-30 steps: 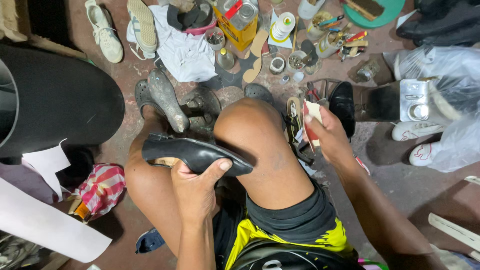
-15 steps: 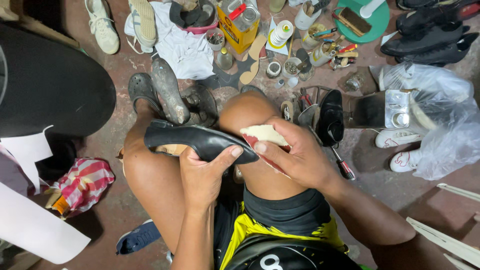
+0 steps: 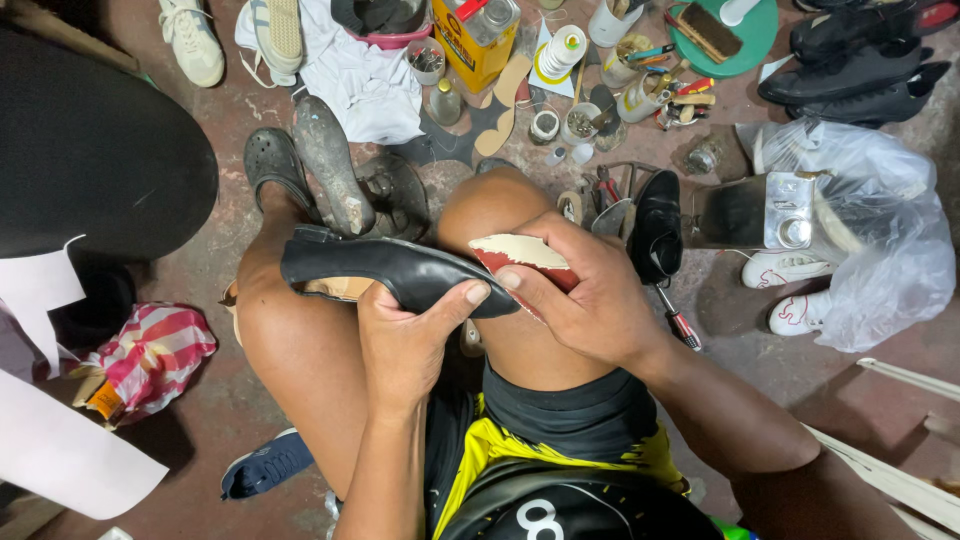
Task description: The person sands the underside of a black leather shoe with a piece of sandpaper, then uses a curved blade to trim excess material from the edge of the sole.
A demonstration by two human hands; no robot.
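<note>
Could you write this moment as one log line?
left hand: grips black shoe | right hand: holds red-and-cream sheet against shoe | both over knees

Soft even light, perhaps edge-warped

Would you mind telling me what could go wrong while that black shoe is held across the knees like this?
The black shoe rests on bare knees, gripped only by the left hand, so it might slip sideways. The right hand presses a red and cream sheet at the shoe's end; it could rub the knee beneath. Tools lie close by on the floor, including a red-handled tool, which a shifting leg might strike.
</note>
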